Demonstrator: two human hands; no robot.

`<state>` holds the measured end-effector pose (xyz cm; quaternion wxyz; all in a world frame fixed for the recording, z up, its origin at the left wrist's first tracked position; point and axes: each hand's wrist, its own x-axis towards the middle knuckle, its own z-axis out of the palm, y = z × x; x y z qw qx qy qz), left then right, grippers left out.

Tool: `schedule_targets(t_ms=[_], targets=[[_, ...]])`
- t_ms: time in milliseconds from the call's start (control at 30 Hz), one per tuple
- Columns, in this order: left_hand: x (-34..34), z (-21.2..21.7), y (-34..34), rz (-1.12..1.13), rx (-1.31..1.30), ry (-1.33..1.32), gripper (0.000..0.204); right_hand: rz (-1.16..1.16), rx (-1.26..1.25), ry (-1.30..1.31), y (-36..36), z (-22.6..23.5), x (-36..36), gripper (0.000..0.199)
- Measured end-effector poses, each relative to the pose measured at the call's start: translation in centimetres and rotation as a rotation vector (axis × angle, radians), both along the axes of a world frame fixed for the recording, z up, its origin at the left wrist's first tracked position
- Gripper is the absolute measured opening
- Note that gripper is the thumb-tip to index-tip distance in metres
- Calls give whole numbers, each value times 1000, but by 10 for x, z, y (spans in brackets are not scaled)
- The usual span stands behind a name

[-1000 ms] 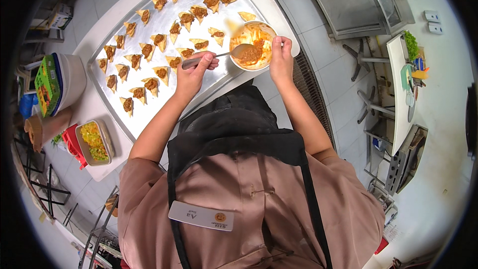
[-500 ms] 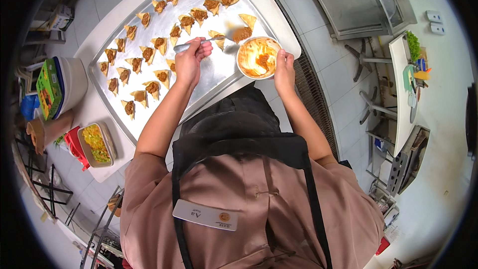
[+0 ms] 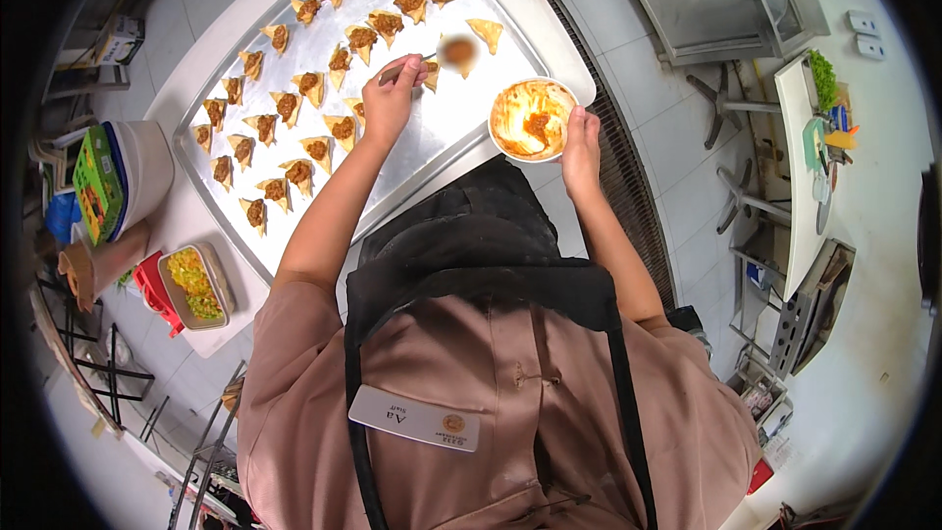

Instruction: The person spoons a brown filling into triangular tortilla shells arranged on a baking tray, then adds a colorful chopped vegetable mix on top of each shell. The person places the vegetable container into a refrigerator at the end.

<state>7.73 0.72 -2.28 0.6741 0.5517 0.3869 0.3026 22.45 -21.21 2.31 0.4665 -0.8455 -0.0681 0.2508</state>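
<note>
Since the frame half a second ago the left hand [image 3: 390, 98] has swung the spoon [image 3: 432, 57] back out over the tray; its loaded bowl, blurred, now hangs by the wrappers in the upper middle of the frame, where earlier the hand was lower among the rows; the right hand [image 3: 581, 142] has kept its place on the bowl [image 3: 533, 119]. The left fingers are curled shut round the spoon's handle; the spoon's long axis runs nearly level across the frame, tilting slightly upward to the right, bowl end pointing right with a brown dab of filling on it. The right fingers lie against the bowl's lower right rim, partly closed on it; how tightly I cannot tell. The bowl, white and smeared orange inside, sits at the right edge of the metal tray [image 3: 446, 128], centre right of the frame. The tray runs diagonally from lower left to top centre on the white counter [image 3: 191, 79], lined with rows of triangular filled wrappers [image 3: 316, 149]. At the left of the frame stands a white tub [image 3: 142, 165] with a green printed package [image 3: 96, 185] leaning on it; below it, lower left, a rectangular container of yellow-green chopped filling [image 3: 194, 286] beside something red. On the person's apron, bottom centre, a small white rectangular badge [image 3: 413, 419] with a round orange mark.
</note>
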Motion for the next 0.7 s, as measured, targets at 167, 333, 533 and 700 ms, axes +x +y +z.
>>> schedule_targets(t_ms=[167,333,533,700], targets=[[3,-6,8,110,-83,-72,33,22,1,1,2,-3,2,55],[-1,-5,18,257,-389,-223,28,20,49,-9,10,-9,2,52],[-12,32,-4,90,-373,-205,27,45,49,-9,27,-11,3,51],[-19,52,-20,-189,-14,-110,29,162,104,-165,35,-3,5,49]])
